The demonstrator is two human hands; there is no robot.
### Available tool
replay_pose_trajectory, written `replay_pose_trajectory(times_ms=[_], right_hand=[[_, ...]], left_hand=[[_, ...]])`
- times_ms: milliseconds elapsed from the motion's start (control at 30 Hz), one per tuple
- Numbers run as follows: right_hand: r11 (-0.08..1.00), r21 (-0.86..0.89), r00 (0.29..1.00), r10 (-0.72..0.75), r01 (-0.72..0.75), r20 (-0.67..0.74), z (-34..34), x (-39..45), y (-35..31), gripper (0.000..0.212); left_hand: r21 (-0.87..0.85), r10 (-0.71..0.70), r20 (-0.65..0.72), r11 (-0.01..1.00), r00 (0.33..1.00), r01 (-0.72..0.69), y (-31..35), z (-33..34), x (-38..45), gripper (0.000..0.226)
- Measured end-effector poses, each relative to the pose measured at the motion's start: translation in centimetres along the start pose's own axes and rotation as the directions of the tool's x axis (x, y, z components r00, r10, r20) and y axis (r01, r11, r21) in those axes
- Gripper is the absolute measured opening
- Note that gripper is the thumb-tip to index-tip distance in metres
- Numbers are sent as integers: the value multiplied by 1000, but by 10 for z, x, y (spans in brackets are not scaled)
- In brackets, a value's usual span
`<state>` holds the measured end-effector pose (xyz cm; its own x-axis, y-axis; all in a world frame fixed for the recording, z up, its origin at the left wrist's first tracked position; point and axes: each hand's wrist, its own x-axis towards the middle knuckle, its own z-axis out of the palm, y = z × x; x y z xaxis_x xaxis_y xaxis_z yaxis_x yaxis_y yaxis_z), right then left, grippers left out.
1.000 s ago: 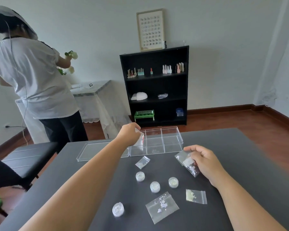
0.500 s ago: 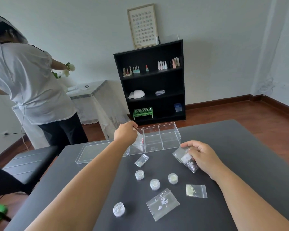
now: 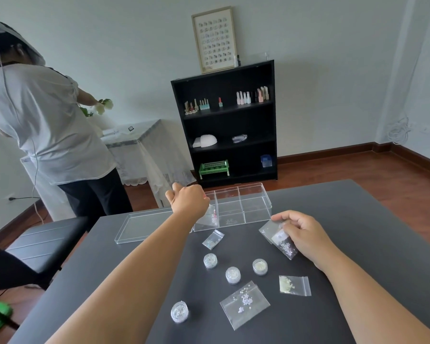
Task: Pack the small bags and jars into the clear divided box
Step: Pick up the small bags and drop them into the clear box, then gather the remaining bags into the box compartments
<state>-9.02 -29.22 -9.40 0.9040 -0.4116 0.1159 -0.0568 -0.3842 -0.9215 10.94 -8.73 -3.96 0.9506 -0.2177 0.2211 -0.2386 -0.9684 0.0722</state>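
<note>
The clear divided box (image 3: 255, 207) stands at the far side of the dark table. My left hand (image 3: 188, 201) hovers over its left compartment, where a small bag (image 3: 212, 217) with red and white bits sits below my fingers; whether they still touch it I cannot tell. My right hand (image 3: 301, 234) pinches a small clear bag (image 3: 282, 242) of white beads just right of the box. On the table lie three more small bags (image 3: 212, 240) (image 3: 294, 285) (image 3: 245, 304). Several little round jars (image 3: 210, 260) (image 3: 232, 274) (image 3: 259, 266) (image 3: 179, 311) stand among them.
The box's clear lid (image 3: 144, 227) lies flat to the left of the box. The dark table's (image 3: 358, 244) far edge runs just behind the box. Another person (image 3: 42, 125) stands at the far left by a cloth-covered table. A black shelf (image 3: 225, 125) stands against the wall.
My left hand has stayed at the box's left compartment and the bag now sits lower in it. My right hand keeps the beaded bag at about the same spot.
</note>
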Motion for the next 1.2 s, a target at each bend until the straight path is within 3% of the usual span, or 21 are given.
replay_pose_trajectory(times_ms=[67, 200, 300, 400, 633, 733, 967, 1200], right_hand=[[1000, 17, 1000, 0, 1, -8, 0, -2, -2, 47], [991, 136, 1000, 8, -4, -25, -5, -5, -7, 46], [960, 278, 999, -23, 31, -30, -6, -6, -19, 46], [956, 282, 996, -83, 84, -15, 4, 3, -45, 42], [972, -8, 972, -235, 235, 7, 73, 65, -120, 37], [953, -193, 972, -221, 232, 77, 103, 85, -129, 40], [923, -378, 983, 0, 71, 184, 139, 106, -122, 46], [693, -710, 967, 70, 129, 244, 154, 89, -109, 42]], left_hand=[[30, 25, 5, 999, 1000, -25, -2, -3, 1, 27], [-155, 58, -87, 985, 994, -71, -21, -16, -4, 36], [-240, 37, -137, 968, 990, -70, -54, -25, -16, 28], [-296, -20, -62, 955, 998, 1, -99, -27, -32, 19], [-508, -108, 29, 854, 994, 108, -163, -14, -84, 14], [-564, -2, 5, 826, 1000, 4, -161, -7, -114, 17], [-588, 264, -162, 748, 951, -307, -130, -16, -176, 21], [-500, 438, -78, 760, 896, -415, -102, -10, -199, 26]])
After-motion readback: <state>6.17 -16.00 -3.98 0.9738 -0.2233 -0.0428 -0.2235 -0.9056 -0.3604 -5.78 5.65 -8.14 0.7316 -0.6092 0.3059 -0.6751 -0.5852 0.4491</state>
